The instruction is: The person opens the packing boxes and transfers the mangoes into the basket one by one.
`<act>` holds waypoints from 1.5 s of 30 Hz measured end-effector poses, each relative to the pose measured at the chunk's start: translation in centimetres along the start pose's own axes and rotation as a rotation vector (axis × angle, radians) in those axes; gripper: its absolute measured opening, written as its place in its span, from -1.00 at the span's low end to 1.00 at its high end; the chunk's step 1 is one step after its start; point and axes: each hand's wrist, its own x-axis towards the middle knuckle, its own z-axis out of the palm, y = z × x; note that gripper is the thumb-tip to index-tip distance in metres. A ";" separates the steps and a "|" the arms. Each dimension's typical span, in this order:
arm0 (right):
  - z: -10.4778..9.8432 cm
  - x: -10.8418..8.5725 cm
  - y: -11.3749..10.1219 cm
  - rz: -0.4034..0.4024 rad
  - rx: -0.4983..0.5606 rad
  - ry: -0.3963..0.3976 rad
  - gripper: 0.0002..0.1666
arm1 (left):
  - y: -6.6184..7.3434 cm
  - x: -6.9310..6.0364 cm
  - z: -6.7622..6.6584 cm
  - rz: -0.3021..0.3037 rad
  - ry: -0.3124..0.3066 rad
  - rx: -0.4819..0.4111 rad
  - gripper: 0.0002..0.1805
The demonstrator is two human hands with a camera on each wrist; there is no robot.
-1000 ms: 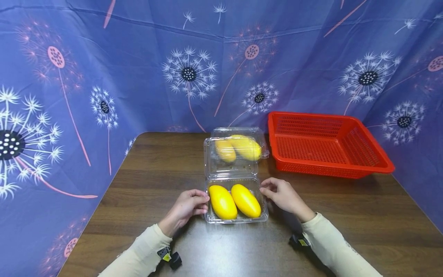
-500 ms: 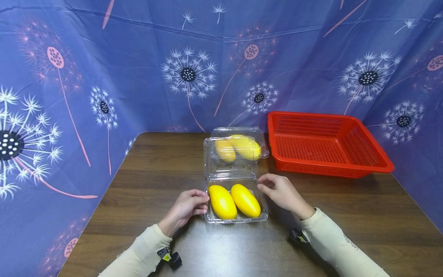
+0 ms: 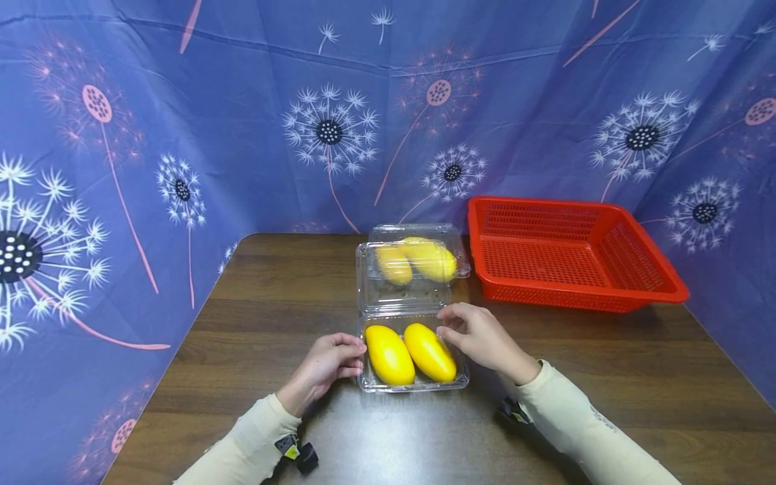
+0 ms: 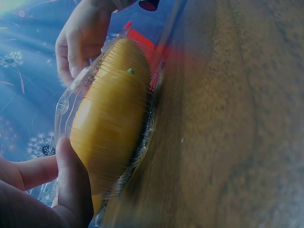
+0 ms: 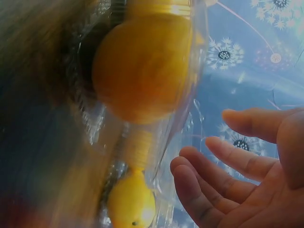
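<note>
A clear plastic clamshell box [image 3: 405, 387] lies on the table with its lid folded back. Two yellow mangoes [image 3: 390, 355] sit side by side in its base. At the box's left edge my left hand [image 3: 324, 367] pinches the rim between thumb and fingers; in the left wrist view the thumb [image 4: 73, 175] lies against the plastic. My right hand [image 3: 485, 338] hovers over the base's right side, above the right-hand mango [image 3: 430, 351]. Its fingers are loosely bent and hold nothing, and in the right wrist view a gap shows between thumb and fingers.
Behind the lid stands a second clear box [image 3: 459, 236] with two yellow mangoes [image 3: 430, 259] in it. A red perforated plastic basket [image 3: 564, 293] sits at the table's back right. Blue patterned cloth [image 3: 242, 135] hangs behind the wooden table [image 3: 273, 289].
My right hand has moved left from the box's right edge to over its base. The left hand, the box and its mangoes have stayed in place.
</note>
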 end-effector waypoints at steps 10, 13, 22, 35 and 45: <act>1.1 0.2 -1.1 -0.025 -0.059 -0.088 -0.68 | -0.1 0.1 0.0 0.004 -0.007 -0.006 -0.82; 1.3 0.3 -1.3 -0.025 -0.092 -0.124 -0.65 | -0.1 0.1 0.0 0.002 -0.008 -0.004 -0.81; 1.9 0.5 -2.0 0.064 -0.188 -0.231 -0.45 | -0.1 0.1 -0.1 0.005 -0.010 -0.002 -0.79; 3.0 0.9 -3.2 0.098 -0.307 -0.354 -0.16 | 0.0 -0.1 -0.1 -0.003 0.000 0.011 -0.75; 3.1 1.4 -3.6 0.053 -0.357 -0.401 -0.21 | 0.0 0.0 0.0 -0.005 0.002 0.006 -0.76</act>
